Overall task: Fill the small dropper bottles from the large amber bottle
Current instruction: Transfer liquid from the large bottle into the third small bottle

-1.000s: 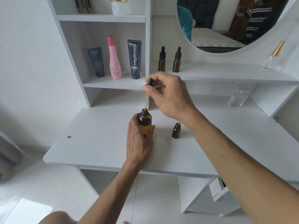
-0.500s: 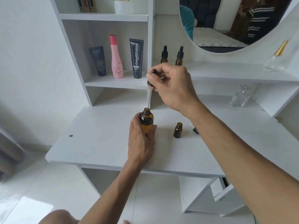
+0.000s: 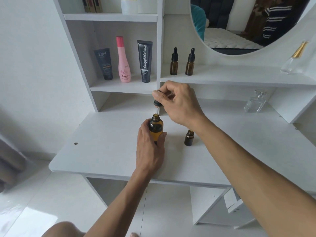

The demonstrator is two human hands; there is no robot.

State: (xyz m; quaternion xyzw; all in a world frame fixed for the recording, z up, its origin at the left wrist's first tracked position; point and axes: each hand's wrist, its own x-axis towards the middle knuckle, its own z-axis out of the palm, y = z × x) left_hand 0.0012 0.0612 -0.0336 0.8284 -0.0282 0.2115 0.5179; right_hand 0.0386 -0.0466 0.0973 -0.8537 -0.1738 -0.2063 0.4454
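The left hand (image 3: 150,144) wraps around the big amber bottle (image 3: 155,128) and holds it standing on the table (image 3: 106,151). Its top is open. The right hand (image 3: 177,103) is just above it. Its fingers pinch the black rubber top of a dropper (image 3: 157,104), and the thin glass tube points down into the bottle's mouth.

Just to the right of the left hand, under the right wrist, stands one small dropper bottle (image 3: 189,138) with no cap. It touches neither hand. Two more small bottles (image 3: 182,63) with black caps stand on the shelf beyond the right hand.

The big bottle looks like glass, so it is hard, smooth and could break if it tips. Holding it around the fat middle, as the left hand does, should keep it steady. The dropper tube looks very thin and easy to snap, so the soft rubber top is the best place to hold it. The small bottle is probably light and easy to knock over, so it may need a hand around its side when drops go in.
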